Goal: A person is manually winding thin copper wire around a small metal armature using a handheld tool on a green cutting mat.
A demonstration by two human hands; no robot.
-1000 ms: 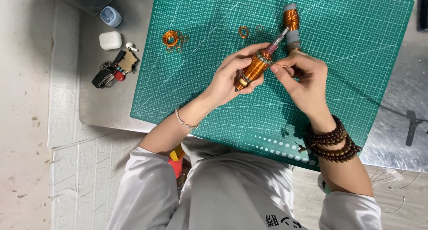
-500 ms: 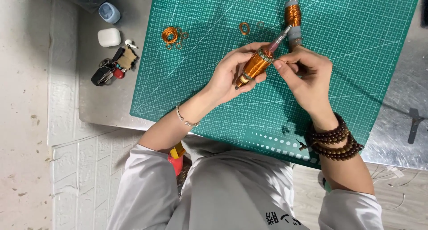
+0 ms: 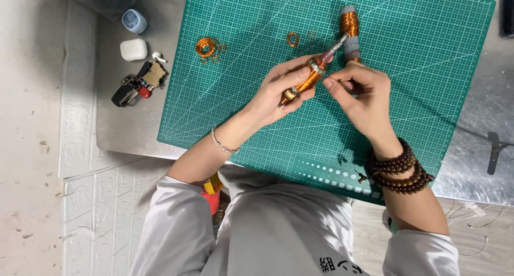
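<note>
My left hand (image 3: 278, 91) grips an orange tool with a thin metal tip (image 3: 306, 79), held slantwise above the green cutting mat (image 3: 428, 56). My right hand (image 3: 361, 91) is pinched close to the tool's front end, fingertips by its collar; whatever it pinches is too small to see. A spool of copper wire (image 3: 349, 31) lies on the mat just beyond the tool's tip. A wooden bead bracelet wraps my right wrist.
Coiled copper wire rings (image 3: 206, 47) and a small loop (image 3: 292, 39) lie on the mat. Off the mat to the left are a key bunch (image 3: 136, 86), a white earbud case (image 3: 133, 49) and a small blue container (image 3: 134, 21). A dark tool (image 3: 495, 150) lies at right.
Both hands stay together over the mat with the tool. The right fingertips have shifted slightly along its front end.
</note>
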